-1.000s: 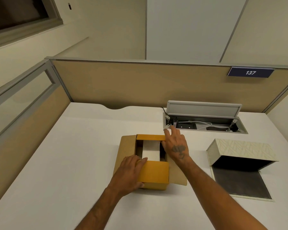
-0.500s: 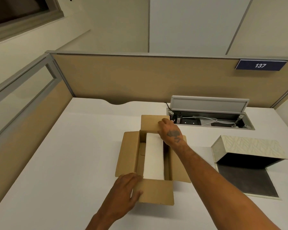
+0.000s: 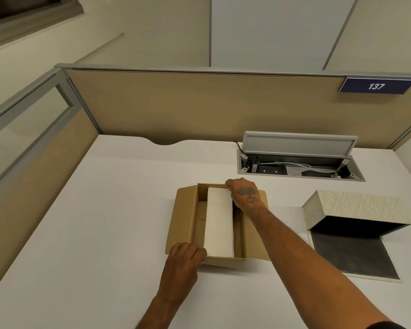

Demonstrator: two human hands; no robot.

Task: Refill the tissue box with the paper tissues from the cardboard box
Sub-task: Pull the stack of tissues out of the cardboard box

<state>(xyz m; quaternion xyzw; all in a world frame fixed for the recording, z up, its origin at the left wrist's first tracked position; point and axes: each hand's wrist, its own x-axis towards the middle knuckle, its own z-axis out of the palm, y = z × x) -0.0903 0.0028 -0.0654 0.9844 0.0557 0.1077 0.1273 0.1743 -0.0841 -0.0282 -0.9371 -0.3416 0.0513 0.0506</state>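
Observation:
A brown cardboard box [image 3: 183,217] lies open in the middle of the white desk, all its flaps folded outward. Inside it sits a white stack of paper tissues [image 3: 220,222], lengthwise. My left hand [image 3: 184,257] grips the box's near left corner, fingers over the near edge. My right hand [image 3: 244,193] rests on the far right rim, fingers curled over the far end of the tissue stack. To the right, the patterned cream tissue box [image 3: 358,207] stands open, its lid raised above a dark base [image 3: 351,255].
An open cable hatch [image 3: 299,166] with white cords is set into the desk behind the boxes. Beige partition walls [image 3: 199,105] close off the back and left of the desk. A blue sign [image 3: 376,86] reads 137.
Both end flaps of the cardboard box have been folded fully outward, exposing the tissue stack. My left hand shifted to the near left corner, my right hand onto the far rim.

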